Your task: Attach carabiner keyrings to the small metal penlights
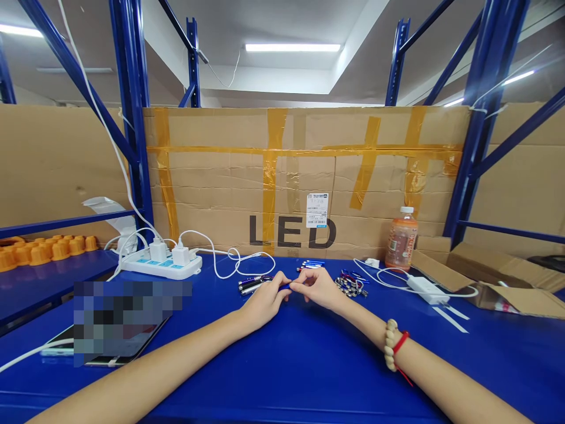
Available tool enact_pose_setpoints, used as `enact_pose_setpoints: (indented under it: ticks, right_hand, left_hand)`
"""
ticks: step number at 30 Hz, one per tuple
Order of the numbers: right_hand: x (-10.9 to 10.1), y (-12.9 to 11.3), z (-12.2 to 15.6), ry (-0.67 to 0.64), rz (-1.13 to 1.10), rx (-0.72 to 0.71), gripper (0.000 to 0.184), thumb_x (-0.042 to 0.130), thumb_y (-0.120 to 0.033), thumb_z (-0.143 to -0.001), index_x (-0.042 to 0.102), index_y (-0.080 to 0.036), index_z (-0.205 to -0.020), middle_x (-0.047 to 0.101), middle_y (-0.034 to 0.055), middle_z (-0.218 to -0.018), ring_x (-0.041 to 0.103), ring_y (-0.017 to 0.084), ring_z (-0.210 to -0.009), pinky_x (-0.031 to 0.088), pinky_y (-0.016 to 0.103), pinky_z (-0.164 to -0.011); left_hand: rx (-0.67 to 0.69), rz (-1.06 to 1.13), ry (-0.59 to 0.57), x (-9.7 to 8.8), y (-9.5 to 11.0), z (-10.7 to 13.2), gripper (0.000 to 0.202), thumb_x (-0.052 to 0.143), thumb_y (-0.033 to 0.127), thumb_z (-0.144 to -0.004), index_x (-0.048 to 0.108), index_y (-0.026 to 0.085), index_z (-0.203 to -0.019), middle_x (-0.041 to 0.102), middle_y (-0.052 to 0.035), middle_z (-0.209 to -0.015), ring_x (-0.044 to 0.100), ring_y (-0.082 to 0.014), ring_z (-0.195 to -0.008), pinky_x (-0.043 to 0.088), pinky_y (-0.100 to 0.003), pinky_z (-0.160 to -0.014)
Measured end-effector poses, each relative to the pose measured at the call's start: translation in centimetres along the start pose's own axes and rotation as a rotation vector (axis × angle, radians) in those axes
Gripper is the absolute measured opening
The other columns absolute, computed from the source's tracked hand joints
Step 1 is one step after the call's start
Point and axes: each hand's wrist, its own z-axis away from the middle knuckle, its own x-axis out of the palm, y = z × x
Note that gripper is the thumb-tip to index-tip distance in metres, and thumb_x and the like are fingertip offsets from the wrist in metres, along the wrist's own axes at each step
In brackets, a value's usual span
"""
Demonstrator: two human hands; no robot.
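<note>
My left hand (266,298) and my right hand (318,287) meet above the middle of the blue tabletop, fingertips pinched close together. Between them is a slim blue piece (285,287), mostly covered by the fingers, so its exact kind is hidden. Just behind my left hand lie several dark and silver pen-like sticks (252,284). Past my right hand rests a row of blue pen-like sticks (311,264). A small heap of shiny metal rings or clasps (352,286), with blue pieces beside it, sits to the right of my right wrist.
At the left stand a white power strip (162,265) with plugs and cables, a partly blurred tablet (132,341), and orange caps (57,248). To the right are an orange bottle (401,241), a white adapter (427,290) and an open carton (498,277). Cardboard (212,188) walls the back.
</note>
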Motion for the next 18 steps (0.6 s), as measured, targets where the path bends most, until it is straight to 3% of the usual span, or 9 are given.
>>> enact_pose_setpoints:
  ticks: [13, 18]
  right_hand:
    - [-0.17, 0.47, -0.06, -0.073, -0.100, 0.167, 0.035, 0.065, -0.048, -0.059, 0.054, -0.014, -0.060, 0.046, -0.0062, -0.037, 0.039, 0.003, -0.032, 0.031, 0.015, -0.033]
    - [-0.19, 0.43, 0.04, -0.089, -0.131, 0.155, 0.035, 0.065, -0.047, -0.059, 0.050, -0.015, -0.059, 0.045, -0.0072, -0.040, 0.041, 0.004, -0.035, 0.030, 0.014, -0.033]
  left_hand:
    - [-0.008, -0.008, 0.001, 0.18, -0.49, -0.36, 0.010, 0.035, 0.028, -0.084, 0.040, 0.020, -0.087, 0.054, 0.0018, -0.067, 0.054, -0.0127, -0.066, 0.041, -0.026, -0.070]
    - [-0.003, -0.038, 0.012, -0.02, -0.06, -0.31, 0.020, 0.035, 0.027, -0.084, 0.042, 0.020, -0.102, 0.055, 0.0018, -0.065, 0.054, -0.0137, -0.068, 0.041, -0.027, -0.072]
